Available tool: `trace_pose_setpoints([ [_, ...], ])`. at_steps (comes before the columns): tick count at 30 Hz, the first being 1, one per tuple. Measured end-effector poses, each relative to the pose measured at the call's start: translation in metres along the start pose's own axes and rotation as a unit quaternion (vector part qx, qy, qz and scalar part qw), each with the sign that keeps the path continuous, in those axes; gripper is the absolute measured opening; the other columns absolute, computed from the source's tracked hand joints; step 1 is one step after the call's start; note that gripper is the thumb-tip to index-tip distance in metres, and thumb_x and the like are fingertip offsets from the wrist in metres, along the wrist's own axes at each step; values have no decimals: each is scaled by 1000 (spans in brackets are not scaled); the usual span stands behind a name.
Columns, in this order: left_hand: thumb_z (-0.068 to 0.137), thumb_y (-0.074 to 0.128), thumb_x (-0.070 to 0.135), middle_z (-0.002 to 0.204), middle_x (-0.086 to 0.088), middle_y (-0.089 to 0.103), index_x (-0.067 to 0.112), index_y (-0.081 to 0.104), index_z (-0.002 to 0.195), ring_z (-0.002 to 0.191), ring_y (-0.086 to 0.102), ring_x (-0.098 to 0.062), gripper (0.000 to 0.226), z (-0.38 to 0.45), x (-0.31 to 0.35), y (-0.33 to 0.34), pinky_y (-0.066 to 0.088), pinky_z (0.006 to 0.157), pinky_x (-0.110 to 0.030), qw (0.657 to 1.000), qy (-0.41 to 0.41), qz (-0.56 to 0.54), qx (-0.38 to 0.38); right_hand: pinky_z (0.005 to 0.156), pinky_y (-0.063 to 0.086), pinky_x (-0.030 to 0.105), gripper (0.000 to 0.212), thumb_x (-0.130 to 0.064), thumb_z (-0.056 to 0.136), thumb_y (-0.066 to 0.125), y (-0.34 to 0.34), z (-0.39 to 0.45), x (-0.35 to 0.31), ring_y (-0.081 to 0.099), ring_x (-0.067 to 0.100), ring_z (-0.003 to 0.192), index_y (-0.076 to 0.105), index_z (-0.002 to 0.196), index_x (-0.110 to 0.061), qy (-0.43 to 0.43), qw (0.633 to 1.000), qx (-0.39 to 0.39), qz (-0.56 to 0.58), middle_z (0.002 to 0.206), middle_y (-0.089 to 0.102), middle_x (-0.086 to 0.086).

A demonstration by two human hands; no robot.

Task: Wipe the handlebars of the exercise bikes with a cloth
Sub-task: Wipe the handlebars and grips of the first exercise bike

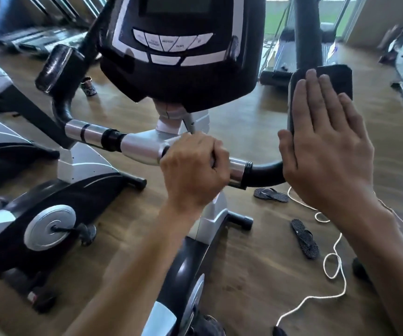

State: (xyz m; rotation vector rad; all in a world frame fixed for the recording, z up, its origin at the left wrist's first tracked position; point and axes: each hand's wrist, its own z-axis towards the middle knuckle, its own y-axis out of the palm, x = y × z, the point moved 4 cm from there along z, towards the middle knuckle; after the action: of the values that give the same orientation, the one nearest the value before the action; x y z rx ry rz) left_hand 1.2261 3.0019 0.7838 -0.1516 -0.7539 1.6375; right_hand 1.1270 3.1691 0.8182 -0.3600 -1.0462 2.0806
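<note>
An exercise bike's handlebar (137, 147) runs across the middle of the head view, silver in the centre with black curved ends. My left hand (193, 170) grips the bar just right of its centre clamp. My right hand (326, 146) lies flat with straight fingers against a dark grey cloth (333, 77), pressing it on the upright right end of the handlebar. The cloth covers that grip's top; the grip under it is hidden. The left black grip (58, 69) stands bare. The console (178, 47) hangs above the bar.
Another exercise bike (26, 209) stands close on the left. Two dark flip-flops (304, 238) and a white cord (333, 265) lie on the wooden floor at the right. Treadmills (290, 57) stand behind. A small patterned cup (89, 86) sits on the floor.
</note>
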Motion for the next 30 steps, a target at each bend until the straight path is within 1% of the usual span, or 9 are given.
trace_pose_setpoints([
  [5,100,44,20,85,-2,71,11,71,83,75,65,-24,32,2,-21,-9,50,66,-39,992,120,-23,-34,127,9,41,68,-30,99,38,-1,-4,-8,16,27,157,23,160,-2,31,998,21,42,169,19,15],
  [9,103,43,21,101,-3,70,10,70,101,97,64,-25,29,14,-63,-25,50,84,-40,997,37,32,-60,125,13,43,61,-27,92,50,-9,-7,-20,29,28,153,45,148,-2,59,986,67,144,161,38,15],
  [12,105,40,26,101,-11,67,8,68,103,93,61,-32,33,32,-92,-33,40,75,-39,990,-105,69,-71,121,25,48,38,-20,92,54,-16,-4,-46,50,32,137,64,125,-4,-8,975,93,203,137,61,13],
  [14,106,35,28,100,-17,65,5,66,100,94,58,-38,39,47,-108,-28,36,73,-40,972,-164,109,-125,109,35,44,28,-20,93,54,-14,1,-69,60,31,117,69,114,-9,-63,971,61,220,119,68,6],
  [17,104,34,36,100,-17,64,6,64,100,91,54,-34,43,64,-109,-13,37,76,-39,945,-178,115,-250,98,39,38,27,-33,96,46,1,13,-100,61,25,101,67,107,-18,-83,976,-49,193,102,68,-2],
  [21,105,39,37,107,-7,64,10,60,119,105,60,-29,36,68,-113,-29,49,75,-29,916,-212,-109,-324,82,48,39,37,-47,99,32,17,18,-112,62,21,97,61,105,-24,-55,982,-148,99,95,67,-7],
  [25,107,38,35,112,-15,56,10,55,113,109,53,-34,31,58,-106,-39,44,94,-48,924,-89,30,-370,72,47,37,33,-46,98,36,19,16,-112,66,22,87,60,97,-23,-37,986,-137,82,87,70,-8],
  [28,106,37,27,106,-10,51,18,53,107,107,53,-35,19,71,-98,-10,45,88,-45,883,-63,99,-454,68,46,36,31,-45,97,38,19,17,-114,65,21,81,59,94,-23,-37,987,-130,90,83,69,-8],
  [30,104,35,31,112,-14,57,15,56,112,110,55,-37,27,79,-97,10,47,91,-45,853,-57,126,-504,65,45,35,31,-45,97,38,20,16,-114,65,21,77,60,93,-23,-41,988,-120,91,80,69,-8],
])
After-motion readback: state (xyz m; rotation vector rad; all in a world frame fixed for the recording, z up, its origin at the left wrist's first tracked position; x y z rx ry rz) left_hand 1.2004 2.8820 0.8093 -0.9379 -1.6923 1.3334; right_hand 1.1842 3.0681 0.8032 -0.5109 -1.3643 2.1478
